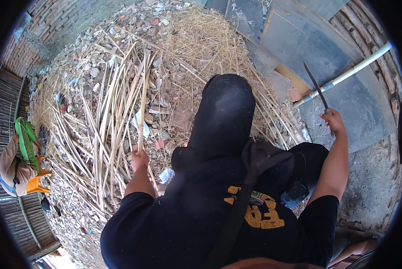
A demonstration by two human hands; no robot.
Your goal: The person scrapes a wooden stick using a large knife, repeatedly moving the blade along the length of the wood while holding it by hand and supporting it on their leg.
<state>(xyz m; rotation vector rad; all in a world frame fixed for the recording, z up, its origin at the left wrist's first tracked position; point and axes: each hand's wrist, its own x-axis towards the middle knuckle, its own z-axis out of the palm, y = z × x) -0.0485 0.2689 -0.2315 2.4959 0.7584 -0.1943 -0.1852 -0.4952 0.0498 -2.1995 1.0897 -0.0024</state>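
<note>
My left hand [139, 160] is closed around the lower end of a pale bamboo strip [143, 107], which points away from me over the rubble. A heap of similar bamboo strips [103, 134] lies just beyond and to the left of that hand. Out to the right, my right hand [332, 120] grips the handle of a long knife [315, 84]. Its dark, narrow blade slants up and to the left, crossing in front of a thick pale pole [355, 68] in this view. My dark-clad legs take up the middle.
At the far left a person in green trousers [27, 139] sits on an orange plastic chair [38, 177]. Dry straw [196, 38] covers stony ground ahead. Grey sheets [295, 36] lie at the right, beside stacked logs [364, 29]. A brick wall [62, 22] stands at the back left.
</note>
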